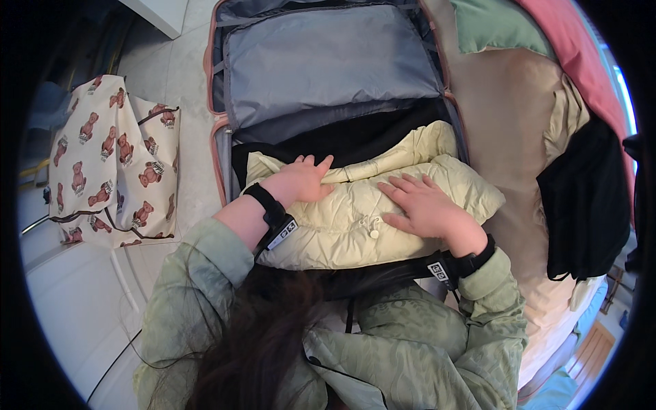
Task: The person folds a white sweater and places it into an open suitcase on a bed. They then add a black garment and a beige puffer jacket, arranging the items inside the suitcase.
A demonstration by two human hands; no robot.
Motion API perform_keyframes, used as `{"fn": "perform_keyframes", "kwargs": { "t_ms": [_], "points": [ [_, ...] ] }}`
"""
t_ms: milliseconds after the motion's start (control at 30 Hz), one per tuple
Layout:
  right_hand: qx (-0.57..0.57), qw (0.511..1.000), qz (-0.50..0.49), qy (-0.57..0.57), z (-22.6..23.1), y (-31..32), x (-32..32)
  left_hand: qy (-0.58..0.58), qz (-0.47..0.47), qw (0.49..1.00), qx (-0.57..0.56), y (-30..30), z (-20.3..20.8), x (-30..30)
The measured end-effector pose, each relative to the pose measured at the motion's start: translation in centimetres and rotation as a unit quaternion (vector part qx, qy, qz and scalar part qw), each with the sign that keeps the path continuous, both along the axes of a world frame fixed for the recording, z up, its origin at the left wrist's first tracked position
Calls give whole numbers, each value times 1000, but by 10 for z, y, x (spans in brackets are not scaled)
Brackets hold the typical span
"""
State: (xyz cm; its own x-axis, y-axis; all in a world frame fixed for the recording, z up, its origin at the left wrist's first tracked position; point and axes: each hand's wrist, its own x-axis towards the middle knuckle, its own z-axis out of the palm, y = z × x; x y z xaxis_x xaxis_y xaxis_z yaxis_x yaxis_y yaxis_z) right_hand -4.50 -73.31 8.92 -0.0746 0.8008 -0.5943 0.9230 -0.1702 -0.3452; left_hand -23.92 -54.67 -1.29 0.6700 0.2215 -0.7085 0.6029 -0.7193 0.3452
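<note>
A pale yellow quilted puffer jacket (314, 236) lies folded in the near half of an opened suitcase (217, 147) with a pink rim. My left hand (304, 181) presses on the jacket's upper left part, fingers spread. On its right part my right hand (427, 205) rests flat, fingers apart, beside a small white toggle on a cord (374, 234). Under the jacket's far edge shows a black garment (362, 140). The jacket's right end bulges over the suitcase's side. Both wrists wear black straps with small printed tags.
The suitcase's raised lid has a grey zipped lining (328, 65). To the left stands a cream cloth bag (102, 157) with a bear print. A bed with a beige sheet (502, 123) is at the right, holding a black garment (588, 198), a green pillow (502, 27) and pink bedding (581, 48).
</note>
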Motion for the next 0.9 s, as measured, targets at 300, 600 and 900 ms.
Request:
{"fn": "perform_keyframes", "kwargs": {
  "t_ms": [300,600,900],
  "points": [
    [24,999,22,30,23,-15,8,-50,4,999,10,-1,8,-15],
    [7,999,14,34,27,-15,8,84,97,978,-166,45,21,-48],
    [79,996,2,49,13,-32,8,-35,51,995,78,86,-16,-36]
  ]
}}
